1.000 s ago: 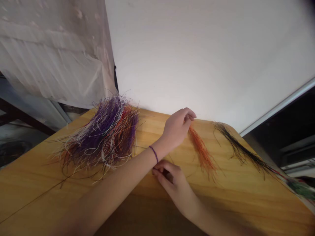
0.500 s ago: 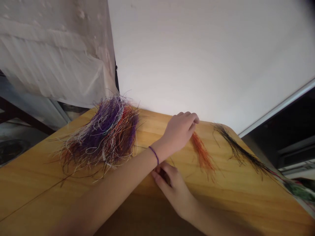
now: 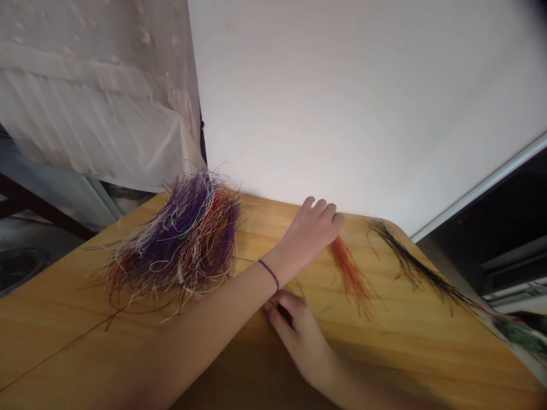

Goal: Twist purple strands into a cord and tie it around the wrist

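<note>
My left hand (image 3: 318, 222), a purple cord bracelet (image 3: 269, 274) on its wrist, reaches across my right arm to the far side of the table. Its bent fingers close over the upper end of a bunch of orange strands (image 3: 351, 273); the fingertips are hidden. Below the left wrist, my right hand (image 3: 294, 322) is closed, thumb and forefinger pinched together. Whatever it pinches is too small or hidden to make out. Left of both hands lies a big loose heap of purple, white, red and brown strands (image 3: 188, 239).
A bundle of black strands (image 3: 410, 262) lies along the right side of the wooden table (image 3: 397, 347). A white wall (image 3: 342, 102) rises behind the far edge. Pale draped cloth (image 3: 98, 114) hangs at the left, beside a dark wooden bar (image 3: 43, 208).
My left hand has turned slightly, its knuckles now showing more over the orange strands. My right hand keeps its pinch in nearly the same place.
</note>
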Demonstrator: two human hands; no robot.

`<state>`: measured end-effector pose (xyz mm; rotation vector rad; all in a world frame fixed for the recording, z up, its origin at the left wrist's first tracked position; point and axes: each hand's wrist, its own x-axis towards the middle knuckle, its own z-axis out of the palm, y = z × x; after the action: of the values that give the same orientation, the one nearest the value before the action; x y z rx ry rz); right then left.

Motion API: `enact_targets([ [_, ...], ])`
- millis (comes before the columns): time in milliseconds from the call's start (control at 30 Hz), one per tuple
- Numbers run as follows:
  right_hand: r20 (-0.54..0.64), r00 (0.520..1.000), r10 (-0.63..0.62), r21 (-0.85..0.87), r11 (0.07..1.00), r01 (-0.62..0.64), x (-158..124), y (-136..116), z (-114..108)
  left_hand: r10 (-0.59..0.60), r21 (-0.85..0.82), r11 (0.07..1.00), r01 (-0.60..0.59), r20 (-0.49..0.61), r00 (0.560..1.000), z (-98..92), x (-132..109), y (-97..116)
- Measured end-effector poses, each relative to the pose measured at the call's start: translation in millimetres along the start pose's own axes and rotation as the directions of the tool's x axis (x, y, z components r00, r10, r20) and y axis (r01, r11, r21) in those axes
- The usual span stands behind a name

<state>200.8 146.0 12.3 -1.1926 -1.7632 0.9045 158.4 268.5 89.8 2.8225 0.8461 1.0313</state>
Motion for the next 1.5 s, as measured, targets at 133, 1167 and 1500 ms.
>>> enact_targets([
  [133, -0.023, 1.0, 0.003, 0.005, 1.0, -0.003, 0, -3, -1, -0.139, -0.241, 0.961, 0.14, 0.022, 0.99, 20.5, -5, -10],
  [1167, 0.052, 0.974, -0.219, 0.069, 0.974, 0.216, -1, -10, -10, -0.673, -0.867, -0.422, 0.264, 0.495, 0.55, 11.1, 2, -16],
  [1500, -0.037, 0.998, -0.045, 0.108, 0.993, 0.049, -9, -10, -7, -0.748, -0.886, -0.382, 0.262, 0.463, 0.475, 9.8, 4, -24],
])
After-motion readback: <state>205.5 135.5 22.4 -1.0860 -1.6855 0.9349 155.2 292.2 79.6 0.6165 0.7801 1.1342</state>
